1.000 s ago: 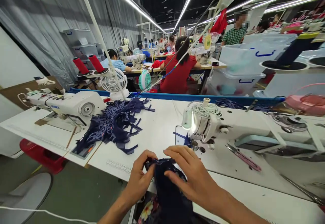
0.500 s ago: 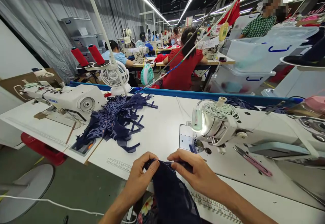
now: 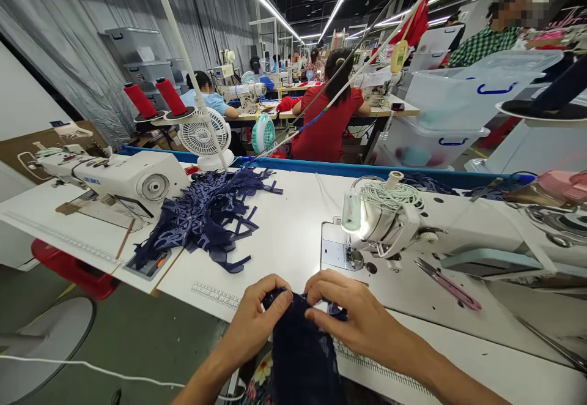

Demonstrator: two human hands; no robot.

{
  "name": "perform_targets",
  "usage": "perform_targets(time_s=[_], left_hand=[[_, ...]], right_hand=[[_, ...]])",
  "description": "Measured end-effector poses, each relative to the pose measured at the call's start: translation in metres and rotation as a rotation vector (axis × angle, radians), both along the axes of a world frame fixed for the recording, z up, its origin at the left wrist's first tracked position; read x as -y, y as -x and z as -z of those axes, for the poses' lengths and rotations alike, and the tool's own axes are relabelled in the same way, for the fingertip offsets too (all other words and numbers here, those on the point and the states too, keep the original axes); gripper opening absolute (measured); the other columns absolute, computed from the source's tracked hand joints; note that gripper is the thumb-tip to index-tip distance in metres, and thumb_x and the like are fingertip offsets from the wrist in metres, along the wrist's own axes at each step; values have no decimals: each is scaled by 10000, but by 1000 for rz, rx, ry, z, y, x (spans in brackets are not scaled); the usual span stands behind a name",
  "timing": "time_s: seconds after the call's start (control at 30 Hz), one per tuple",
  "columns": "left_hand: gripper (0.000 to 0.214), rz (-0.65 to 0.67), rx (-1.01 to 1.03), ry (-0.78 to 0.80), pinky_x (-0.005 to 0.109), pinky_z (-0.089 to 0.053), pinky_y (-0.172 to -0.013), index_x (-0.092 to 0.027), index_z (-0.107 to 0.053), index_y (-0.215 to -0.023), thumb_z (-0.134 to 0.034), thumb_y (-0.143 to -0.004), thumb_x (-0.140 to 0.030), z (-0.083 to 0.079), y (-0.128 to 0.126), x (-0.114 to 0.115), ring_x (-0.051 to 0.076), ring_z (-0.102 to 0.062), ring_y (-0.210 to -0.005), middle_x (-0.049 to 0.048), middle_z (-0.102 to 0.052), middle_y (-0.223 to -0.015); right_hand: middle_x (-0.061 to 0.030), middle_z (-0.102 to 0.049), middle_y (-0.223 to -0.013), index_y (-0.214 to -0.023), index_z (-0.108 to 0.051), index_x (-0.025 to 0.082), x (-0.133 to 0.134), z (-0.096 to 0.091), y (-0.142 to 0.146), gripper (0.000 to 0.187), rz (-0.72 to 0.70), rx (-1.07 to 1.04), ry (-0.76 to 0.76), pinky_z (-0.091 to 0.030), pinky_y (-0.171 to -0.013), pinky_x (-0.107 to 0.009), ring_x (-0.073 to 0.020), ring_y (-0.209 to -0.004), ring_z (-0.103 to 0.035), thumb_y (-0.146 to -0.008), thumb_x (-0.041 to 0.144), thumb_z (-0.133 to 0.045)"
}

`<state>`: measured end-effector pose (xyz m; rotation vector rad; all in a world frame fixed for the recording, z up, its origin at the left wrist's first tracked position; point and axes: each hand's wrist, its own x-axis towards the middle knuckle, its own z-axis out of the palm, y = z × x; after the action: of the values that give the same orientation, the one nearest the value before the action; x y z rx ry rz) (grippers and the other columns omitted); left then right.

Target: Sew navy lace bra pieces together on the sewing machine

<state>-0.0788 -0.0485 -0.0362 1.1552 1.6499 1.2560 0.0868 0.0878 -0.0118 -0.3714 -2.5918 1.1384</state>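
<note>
Red thread spools (image 3: 171,96) stand near a white fan (image 3: 193,131); a red stool (image 3: 68,268) sits at left, translucent boxes (image 3: 422,142) stacked at right

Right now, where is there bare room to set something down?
The widest bare patch of tabletop lies between the navy fabric pile and the lit sewing machine. A smaller one lies between the pink snips and the right forearm. It is crowded where the left hand and right hand hold dark cloth, and where the pile lies beside the other sewing machine.
</note>
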Motion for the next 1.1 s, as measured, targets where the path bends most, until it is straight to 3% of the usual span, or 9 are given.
perform_targets(time_s=[0.23, 0.33, 0.43, 0.53, 0.67, 0.77, 0.83, 0.97, 1.1], left_hand=[[222, -63, -100, -97, 251, -401, -767, -192, -624, -856, -509, -945, -359, 4, -5, 2, 159, -529, -826, 21, -581, -845], [211, -123, -122, -151, 264, -429, -802, -201, -623, -866, -489, -954, -339, 19, -13, 4, 171, -565, -861, 30, -605, -881], [218, -227, -197, -176, 269, -459, -818, -208, -628, -858, -481, -954, -336, 39, -10, 14, 178, -600, -859, 32, -639, -879], [184, -288, -358, -239, 244, -499, -754, -224, -657, -852, -535, -915, -346, 39, 18, 33, 182, -636, -817, 23, -676, -861], [153, -22, -705, -285, 193, -504, -675, -279, -682, -902, -538, -911, -330, -15, 75, 48, 149, -645, -746, -14, -678, -842], [190, 53, -941, -320, 211, -482, -649, -303, -692, -977, -534, -905, -379, -48, 88, 20, 150, -641, -750, -18, -686, -909], [213, 165, -944, -211, 250, -464, -678, -286, -704, -874, -499, -914, -320, -43, 76, -21, 165, -634, -759, -10, -688, -875], [208, 280, -813, -42, 290, -431, -753, -251, -709, -799, -528, -875, -184, 20, 26, -110, 169, -623, -811, -6, -688, -838], [98, 200, -803, -53, 357, -393, -825, -245, -699, -820, -609, -854, -229, 67, -10, -151, 215, -582, -936, 12, -676, -903]], right_hand=[[-4, -593, -754, -757, -537, 213, 10, 3, -1, 112, 155, 46, -175, -385, -598, -266, -145, -676, -541, -868, 199, -539], [-36, -631, -848, -918, -582, 214, 17, 6, 4, 120, 131, 120, -378, -387, -638, -283, -172, -754, -574, -887, 155, -483], [-59, -637, -824, -869, -600, 190, 28, 7, 21, 123, 30, 254, -476, -372, -624, -296, -191, -743, -577, -861, 137, -490], [2, -599, -697, -774, -579, 189, 38, 3, 49, 44, -100, 287, -176, -347, -583, -269, -145, -627, -531, -766, 152, -601], [69, -529, -593, -717, -562, 187, 44, -9, 79, 293, -247, 168, 770, -317, -517, -202, -68, -540, -459, -660, 347, -801], [67, -539, -579, -735, -556, 177, 34, -6, 75, 474, -183, 59, 1124, -354, -503, -192, -63, -512, -483, -531, 473, -865], [61, -553, -567, -742, -506, 189, 19, 7, 61, 484, -30, 64, 1142, -436, -528, -216, -107, -538, -574, -583, 522, -819], [28, -608, -585, -739, -431, 203, -22, 45, 21, 294, 343, 294, 754, -466, -521, -236, -145, -565, -631, -804, 422, -616], [-4, -622, -629, -774, -536, 190, -46, 62, -19, 119, 497, 369, 448, -433, -628, -284, -188, -664, -620, -791, 241, -643]])
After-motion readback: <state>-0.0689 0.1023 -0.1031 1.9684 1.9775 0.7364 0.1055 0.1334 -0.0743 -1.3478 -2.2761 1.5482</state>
